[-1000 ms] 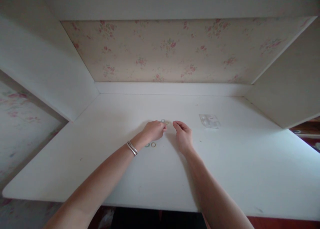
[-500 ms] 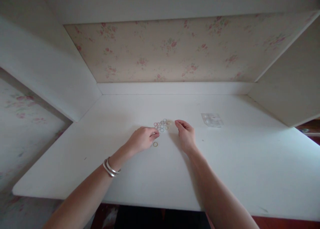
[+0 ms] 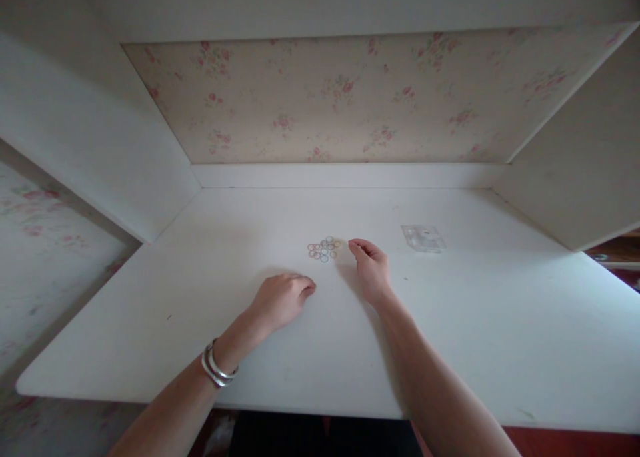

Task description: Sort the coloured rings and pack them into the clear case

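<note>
My left hand (image 3: 284,300), with two silver bangles (image 3: 216,365) at the wrist, rests low over the white tabletop. Its thumb and fingers are pinched together on a small yellow ring, almost wholly covered by the fingertips. Just beyond lies a loose cluster of thin coloured rings (image 3: 324,249), red, yellow, blue and pale ones, flat and partly overlapping. To the right of the cluster is my right hand (image 3: 371,267), fingers curled and thumb pressed to the forefinger. Whatever may be in that pinch is too small to make out.
A clear plastic box (image 3: 424,238) lies right of my right hand. White side panels and a back ledge (image 3: 350,176) border the white table (image 3: 480,337), with floral wallpaper (image 3: 345,104) behind. A tiny dark scrap (image 3: 169,318) lies at the left.
My left hand has drawn back toward me from the edge of the ring cluster, onto the lone yellow ring, now covered. My right hand has stayed in place.
</note>
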A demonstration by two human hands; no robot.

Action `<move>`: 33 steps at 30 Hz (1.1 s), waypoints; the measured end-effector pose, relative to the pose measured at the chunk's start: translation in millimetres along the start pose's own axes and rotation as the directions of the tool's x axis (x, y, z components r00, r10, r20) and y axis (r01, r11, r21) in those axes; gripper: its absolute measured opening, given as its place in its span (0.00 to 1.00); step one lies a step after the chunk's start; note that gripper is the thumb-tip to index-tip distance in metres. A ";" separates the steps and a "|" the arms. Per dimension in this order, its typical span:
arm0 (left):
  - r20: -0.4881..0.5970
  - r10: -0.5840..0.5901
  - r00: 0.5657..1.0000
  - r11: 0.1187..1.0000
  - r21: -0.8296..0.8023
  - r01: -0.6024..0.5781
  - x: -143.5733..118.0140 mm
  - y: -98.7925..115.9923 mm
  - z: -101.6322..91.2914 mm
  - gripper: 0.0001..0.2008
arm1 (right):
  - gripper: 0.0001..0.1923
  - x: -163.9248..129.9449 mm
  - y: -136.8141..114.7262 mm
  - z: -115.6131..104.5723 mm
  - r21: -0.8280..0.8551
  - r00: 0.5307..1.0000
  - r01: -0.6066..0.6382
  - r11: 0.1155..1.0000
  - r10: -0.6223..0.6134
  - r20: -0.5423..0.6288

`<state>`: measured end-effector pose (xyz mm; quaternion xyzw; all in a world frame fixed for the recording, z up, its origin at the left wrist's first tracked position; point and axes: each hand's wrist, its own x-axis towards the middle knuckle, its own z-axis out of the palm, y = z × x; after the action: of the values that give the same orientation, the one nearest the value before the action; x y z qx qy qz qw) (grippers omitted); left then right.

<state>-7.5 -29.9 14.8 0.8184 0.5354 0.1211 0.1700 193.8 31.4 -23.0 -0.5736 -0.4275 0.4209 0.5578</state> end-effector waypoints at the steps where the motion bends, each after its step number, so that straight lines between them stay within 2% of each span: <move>1: 0.009 0.004 1.000 1.000 0.006 -0.004 0.1 0.1 -0.2 0.14 | 0.22 -0.1 -0.5 0.1 0.005 1.000 -0.003 1.000 0.003 0.002; 5: 0.016 0.024 1.000 1.000 0.000 -0.024 0.4 -0.8 -3.7 0.13 | 0.21 -0.9 -2.1 0.2 -0.015 1.000 0.014 1.000 -0.014 0.015; 9: -0.022 -0.003 1.000 0.996 -0.084 0.002 3.6 -10.5 -11.7 0.13 | 0.19 -4.9 -2.6 0.0 -0.234 0.996 0.084 0.969 -0.072 0.060; 11: -0.080 -0.069 0.994 0.988 -0.144 0.057 5.8 -20.5 -15.2 0.13 | 0.16 -8.6 -2.9 -0.2 -0.405 0.978 0.194 0.893 -0.146 0.147; 13: -0.145 -0.147 0.978 0.972 -0.204 0.116 7.1 -32.1 -16.4 0.13 | 0.14 -12.5 -3.1 -0.6 -0.542 0.943 0.325 0.775 -0.221 0.249; 16: -0.163 -0.208 0.964 0.960 -0.223 0.169 6.7 -46.9 -14.6 0.13 | 0.13 -16.7 -2.6 -0.7 -0.647 0.898 0.437 0.624 -0.266 0.349; 19: -0.187 -0.221 0.957 0.966 -0.176 0.188 5.7 -56.2 -11.8 0.15 | 0.13 -18.4 -0.7 -0.1 -0.689 0.884 0.466 0.555 -0.271 0.380; 23: -0.199 -0.257 0.946 0.962 -0.149 0.231 7.7 -65.5 -10.4 0.15 | 0.12 -18.8 1.3 0.3 -0.695 0.881 0.473 0.541 -0.285 0.378; 27: -0.138 -0.291 0.947 0.939 -0.230 0.256 10.2 -72.9 -12.1 0.14 | 0.12 -19.5 0.7 -0.5 -0.696 0.877 0.480 0.534 -0.283 0.388; 33: -0.082 -0.298 0.951 0.899 -0.359 0.251 11.2 -76.1 -16.2 0.13 | 0.13 -22.4 -3.9 -1.1 -0.718 0.855 0.516 0.467 -0.234 0.462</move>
<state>-72.8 10.9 -1.3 0.6820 0.6263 0.2425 0.2894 188.5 9.6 -19.0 -0.5847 -0.7684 0.1184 0.2318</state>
